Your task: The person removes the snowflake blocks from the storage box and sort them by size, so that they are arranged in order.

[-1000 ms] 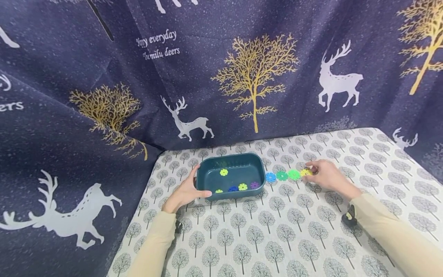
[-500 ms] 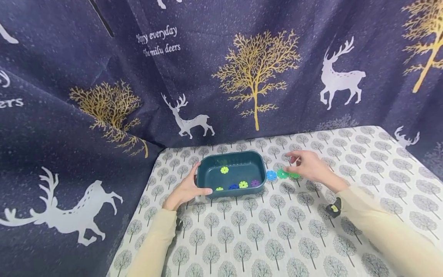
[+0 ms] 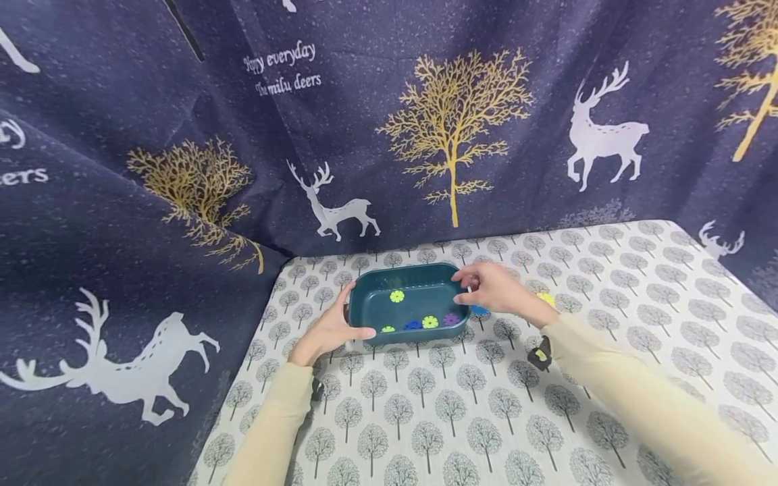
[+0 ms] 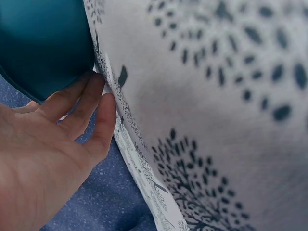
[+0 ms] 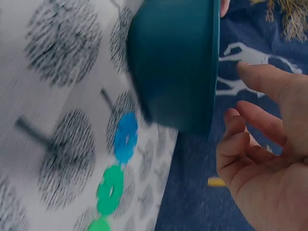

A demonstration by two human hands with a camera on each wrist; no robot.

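One dark-teal oblong plastic tub: left hand clamped on its left end; right hand above right rim, thumb apart from fingers.
Between them, yellow-green flower-shaped plastic discs inside; probably light, stiff, slick: pinch notched edges.

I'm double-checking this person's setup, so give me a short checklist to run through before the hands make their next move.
1. Left hand steadying the container: ok, it grips the left end.
2. Right hand free: ok, no piece shows between its fingers.
3. Right hand touching the rim: cannot tell.
4. Container base flat on the tablecloth: cannot tell.
5. All pieces inside: not ok, a light blue piece, green piece, light green piece and yellow piece lie outside.
6. Container upright: ok, its opening faces up.
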